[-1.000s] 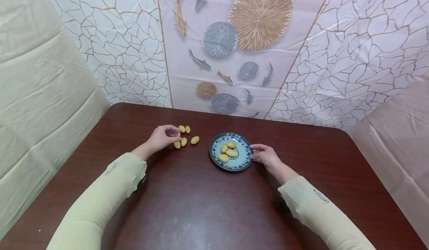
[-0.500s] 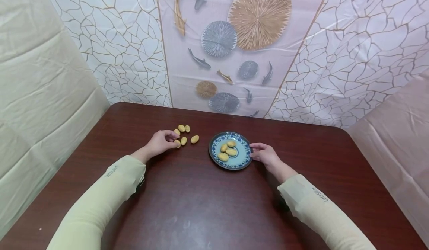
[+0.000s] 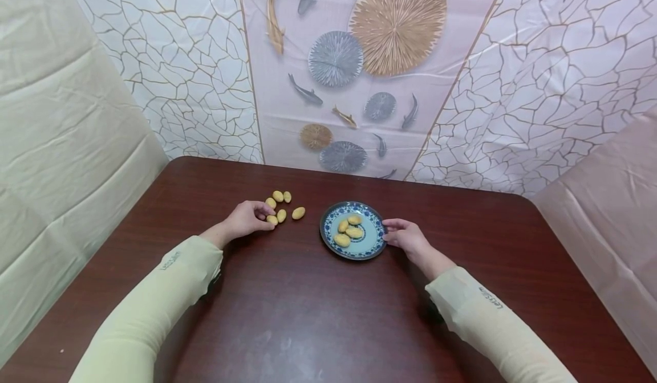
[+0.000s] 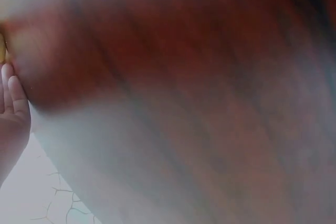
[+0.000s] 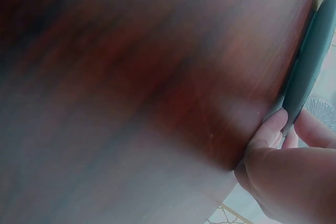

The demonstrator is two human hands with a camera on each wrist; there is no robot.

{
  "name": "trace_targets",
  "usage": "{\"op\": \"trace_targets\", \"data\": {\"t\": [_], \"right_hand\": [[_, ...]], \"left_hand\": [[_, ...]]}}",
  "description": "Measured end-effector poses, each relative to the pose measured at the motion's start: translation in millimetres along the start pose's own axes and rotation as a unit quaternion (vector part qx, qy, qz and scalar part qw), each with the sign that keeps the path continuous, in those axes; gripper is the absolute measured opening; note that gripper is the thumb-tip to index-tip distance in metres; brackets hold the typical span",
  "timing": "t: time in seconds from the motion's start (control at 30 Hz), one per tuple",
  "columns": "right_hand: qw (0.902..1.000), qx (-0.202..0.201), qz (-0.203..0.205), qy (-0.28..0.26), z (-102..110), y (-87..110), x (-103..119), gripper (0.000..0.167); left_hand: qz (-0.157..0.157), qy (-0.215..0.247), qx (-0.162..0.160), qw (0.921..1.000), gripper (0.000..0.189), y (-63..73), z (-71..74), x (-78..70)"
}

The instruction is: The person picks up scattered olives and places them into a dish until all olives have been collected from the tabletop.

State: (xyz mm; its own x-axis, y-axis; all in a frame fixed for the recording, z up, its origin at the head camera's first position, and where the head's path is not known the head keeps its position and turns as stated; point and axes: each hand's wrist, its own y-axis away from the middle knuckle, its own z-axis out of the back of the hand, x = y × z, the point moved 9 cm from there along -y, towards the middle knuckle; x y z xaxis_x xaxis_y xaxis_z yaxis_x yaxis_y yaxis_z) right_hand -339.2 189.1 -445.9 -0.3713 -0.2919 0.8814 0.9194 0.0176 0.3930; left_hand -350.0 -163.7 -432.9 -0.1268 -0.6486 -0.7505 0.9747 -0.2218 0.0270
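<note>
My left hand [image 3: 250,219] pinches a small yellow oval piece [image 3: 272,220] between thumb and fingertips, at the near left edge of a loose group. Several more yellow oval pieces [image 3: 282,216] lie just beyond it on the table. In the left wrist view, the hand [image 4: 13,103] shows only at the left edge, a bit of yellow above its fingertips. My right hand [image 3: 408,239] holds the right rim of a blue-and-white patterned plate [image 3: 376,248]. Thumb and fingers sit on either side of the plate's edge [image 5: 310,56] in the right wrist view. Several yellow pieces [image 3: 354,232] lie on the plate.
Everything stands on a dark reddish-brown table [image 3: 287,314] with rounded far corners. A patterned cloth [image 3: 380,143] hangs behind its far edge, and plain pale cloth [image 3: 67,143] hangs at the left side. One yellow piece [image 3: 299,213] lies between the group and the plate.
My left hand has come down from above the group onto its nearest left piece, and its thumb and fingers have closed on it. The right hand and plate have stayed in place.
</note>
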Motion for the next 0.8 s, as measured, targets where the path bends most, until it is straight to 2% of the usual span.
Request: {"op": "trace_targets", "data": {"t": [0.37,0.6,0.8], "right_hand": [[1.0000,0.002,0.006,0.001,0,0.2,1,0.044],[1.0000,0.002,0.005,0.004,0,0.2,1,0.044],[1.0000,0.000,-0.004,0.008,1,0.0,-1,0.044]], "left_hand": [[-0.024,-0.002,-0.019,0.9995,0.022,0.7,7.3,-4.3],[-0.029,0.001,-0.033,0.9990,0.022,0.2,12.9,-9.1],[-0.031,0.006,-0.033,0.9989,0.022,-3.3,13.5,-18.2]]}}
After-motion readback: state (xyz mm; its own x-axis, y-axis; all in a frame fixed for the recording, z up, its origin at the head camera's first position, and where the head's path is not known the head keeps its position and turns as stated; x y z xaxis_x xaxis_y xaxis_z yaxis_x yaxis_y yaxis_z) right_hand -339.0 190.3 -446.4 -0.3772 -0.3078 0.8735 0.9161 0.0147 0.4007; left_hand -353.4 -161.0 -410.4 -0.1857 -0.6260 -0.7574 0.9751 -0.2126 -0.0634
